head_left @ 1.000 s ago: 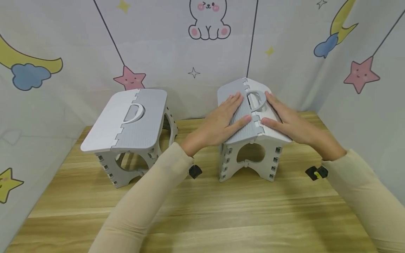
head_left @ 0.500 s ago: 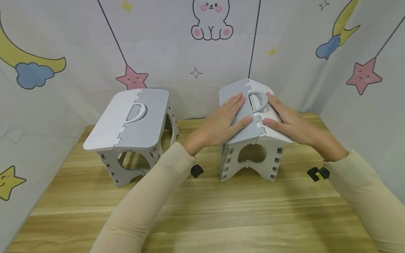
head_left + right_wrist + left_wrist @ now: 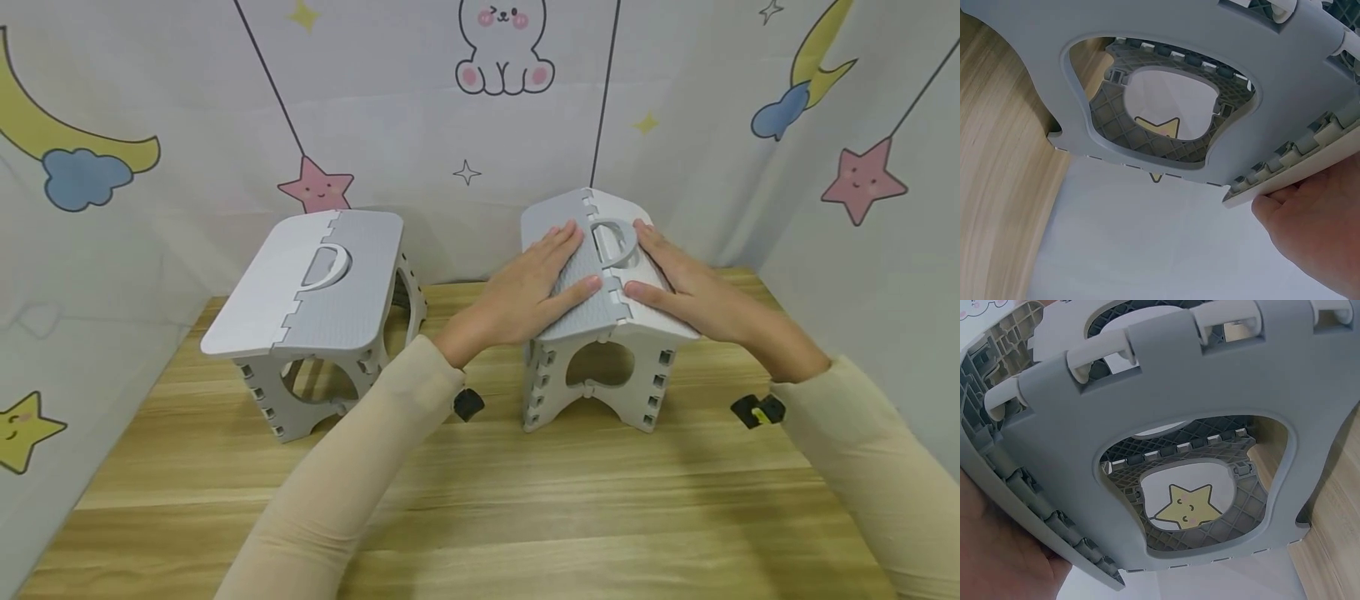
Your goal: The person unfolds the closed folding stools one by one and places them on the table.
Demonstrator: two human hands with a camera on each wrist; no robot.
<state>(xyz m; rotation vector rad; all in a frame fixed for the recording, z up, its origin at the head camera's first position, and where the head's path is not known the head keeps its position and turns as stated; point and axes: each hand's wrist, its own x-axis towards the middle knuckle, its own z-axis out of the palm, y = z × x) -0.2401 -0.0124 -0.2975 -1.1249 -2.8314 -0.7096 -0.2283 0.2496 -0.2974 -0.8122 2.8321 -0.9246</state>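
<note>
On the right of the head view stands a folding stool [image 3: 585, 308], its grey and white seat halves peaked like a roof along the middle hinge. My left hand [image 3: 525, 287] lies flat on the grey half, fingers straight. On the white half rests my right hand [image 3: 697, 292], its fingers stretched out too. A loop handle [image 3: 626, 242] stands out between the fingertips of both hands. In the left wrist view, the left hand [image 3: 1004, 550] shows by the seat's edge, above the stool's side panel [image 3: 1222, 381]. The right wrist view has the right hand [image 3: 1316, 225] against the other seat half.
A second folding stool [image 3: 307, 279] stands on the left with its seat nearly flat and its handle up. Both are on a wooden table [image 3: 570, 508]. Printed fabric [image 3: 405, 100] hangs close behind and along both sides.
The head view has shifted slightly, so everything sits a little further right. Both hands stay in place on the right stool, and its seat remains peaked.
</note>
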